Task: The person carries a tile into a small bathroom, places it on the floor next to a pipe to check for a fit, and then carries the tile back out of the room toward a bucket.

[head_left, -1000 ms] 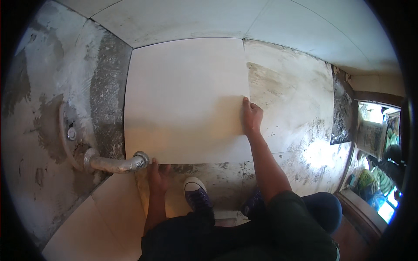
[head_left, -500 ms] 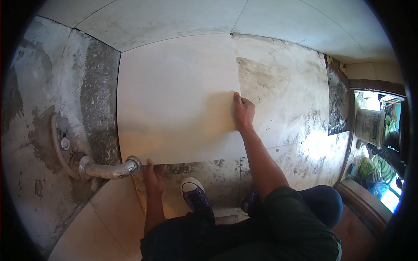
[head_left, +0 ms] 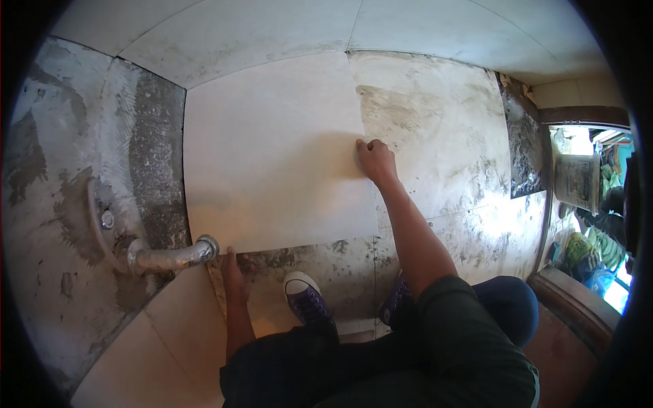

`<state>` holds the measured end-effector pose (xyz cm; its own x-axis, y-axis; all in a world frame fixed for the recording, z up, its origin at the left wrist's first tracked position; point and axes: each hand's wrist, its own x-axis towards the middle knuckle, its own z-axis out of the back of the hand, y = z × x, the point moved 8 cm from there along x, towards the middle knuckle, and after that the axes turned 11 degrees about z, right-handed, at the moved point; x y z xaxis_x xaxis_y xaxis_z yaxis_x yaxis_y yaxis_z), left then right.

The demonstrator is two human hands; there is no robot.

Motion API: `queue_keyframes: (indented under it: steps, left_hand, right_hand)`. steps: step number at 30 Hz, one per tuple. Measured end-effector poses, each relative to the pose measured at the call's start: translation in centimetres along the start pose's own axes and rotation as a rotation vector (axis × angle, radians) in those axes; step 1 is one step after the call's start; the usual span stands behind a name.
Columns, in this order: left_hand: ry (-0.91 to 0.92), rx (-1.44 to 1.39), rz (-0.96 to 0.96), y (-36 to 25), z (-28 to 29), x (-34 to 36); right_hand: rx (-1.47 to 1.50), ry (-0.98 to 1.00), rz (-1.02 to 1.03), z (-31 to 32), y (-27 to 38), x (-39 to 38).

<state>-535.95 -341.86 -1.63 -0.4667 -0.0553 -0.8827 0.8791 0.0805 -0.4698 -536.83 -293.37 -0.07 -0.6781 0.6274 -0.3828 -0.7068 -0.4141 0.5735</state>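
Note:
A large pale floor tile (head_left: 272, 149) lies across the middle, its far edge along the tiled wall. My left hand (head_left: 235, 275) is at its near edge toward the left corner, thumb on the rim and the other fingers low, partly hidden. My right hand (head_left: 378, 163) is closed at the tile's right edge, fingers curled where it meets a stained neighbouring tile (head_left: 435, 122). Whether the tile is lifted there cannot be seen.
A curved metal pipe (head_left: 173, 258) juts from the rough left wall (head_left: 47, 204), close to the tile's near left corner. My sneakers (head_left: 304, 297) stand on dirty flooring (head_left: 347, 272) near the tile. To the right, a doorway (head_left: 549, 224) shows a bucket (head_left: 577, 182) and bags.
The view has shifted slightly. My right hand has turned a little, its curled fingers now over the tile's right edge. My left hand stays at the near edge.

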Motion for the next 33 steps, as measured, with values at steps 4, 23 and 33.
queue_keyframes:
  steps: [4,23,33]
  left_hand:
    - [0.047,0.056,-0.027,0.2,0.1,0.8]
    - [-0.075,0.155,0.063,0.5,1.7,3.3]
    - [-0.002,0.205,0.166,0.3,1.9,3.3]
  right_hand:
    - [0.022,0.004,0.006,0.7,-0.4,-0.4]
    - [0.255,0.590,0.001,-1.6,-5.5,-4.2]
    - [0.289,0.554,-0.020,-2.0,-5.8,-3.6]
